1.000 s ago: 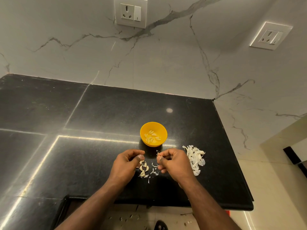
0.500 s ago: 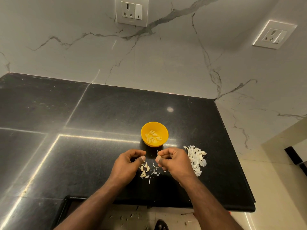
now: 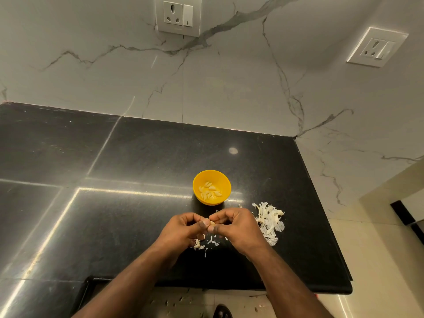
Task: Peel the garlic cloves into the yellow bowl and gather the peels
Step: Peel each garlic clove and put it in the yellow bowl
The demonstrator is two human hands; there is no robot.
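Fingers (image 3: 207, 222) of both hands are meeting over the front of the black counter (image 3: 142, 203), curled in and pinching one small garlic clove (image 3: 212, 223) between the thumb tips. Only a pale sliver of that clove is showing; the rest is hiding behind the thumbs, so how much skin is clinging to it is hard to make out. The left hand (image 3: 183, 230) is gripping it from the left and the right hand (image 3: 238, 228) from the right, knuckles bent, the two hands touching at the fingertips.

Under the left hand, a few unpeeled cloves (image 3: 196, 243) and loose scraps of peel (image 3: 212, 242) are lying on the counter, partly covered by the palm and wrist, so their number cannot be told. The forearms are running out of the bottom edge of the view.

Just behind the hands, the yellow bowl (image 3: 212, 175) is sitting upright on the counter, holding a small heap of peeled cloves (image 3: 210, 191). To the right of the right hand, a pile of white peels (image 3: 270, 222) is lying on the counter, its near-left edge cut off by the hand.

On the marbled wall, one socket plate (image 3: 178, 16) is sitting above the bowl and another socket plate (image 3: 377, 47) to the right. Below the counter's front edge, bits of peel on the floor (image 3: 174, 302) are showing, small and blurry.
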